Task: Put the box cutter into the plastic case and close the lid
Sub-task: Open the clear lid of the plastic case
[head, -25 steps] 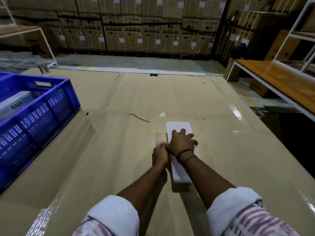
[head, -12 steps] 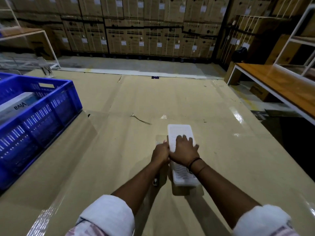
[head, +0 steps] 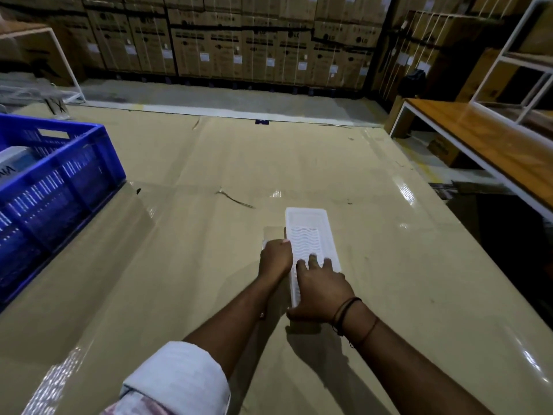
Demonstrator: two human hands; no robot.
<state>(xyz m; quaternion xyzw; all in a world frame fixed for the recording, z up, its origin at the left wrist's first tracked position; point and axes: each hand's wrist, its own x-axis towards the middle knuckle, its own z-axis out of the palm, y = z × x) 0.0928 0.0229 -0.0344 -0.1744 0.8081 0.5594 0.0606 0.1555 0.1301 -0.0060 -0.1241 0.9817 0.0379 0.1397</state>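
Note:
A long white plastic case (head: pixel 308 232) with a wavy ribbed top lies flat on the cardboard-covered table (head: pixel 185 265), pointing away from me. My left hand (head: pixel 276 256) is closed against the case's left edge, where a clear flat piece (head: pixel 273 232) sticks out to the left. My right hand (head: pixel 320 290) lies over the near end of the case, fingers spread on top and thumb hooked around the near edge. The box cutter is not visible. A small dark bit (head: pixel 262 314) peeks out under my left forearm; I cannot tell what it is.
A blue slatted crate (head: pixel 59 187) holding a white box stands at the left edge of the table. A wooden bench with a white frame (head: pixel 490 145) runs along the right. Stacked cartons (head: pixel 239 40) line the back wall.
My right hand has slid from the middle of the case back to its near end. My left hand stays at the left edge.

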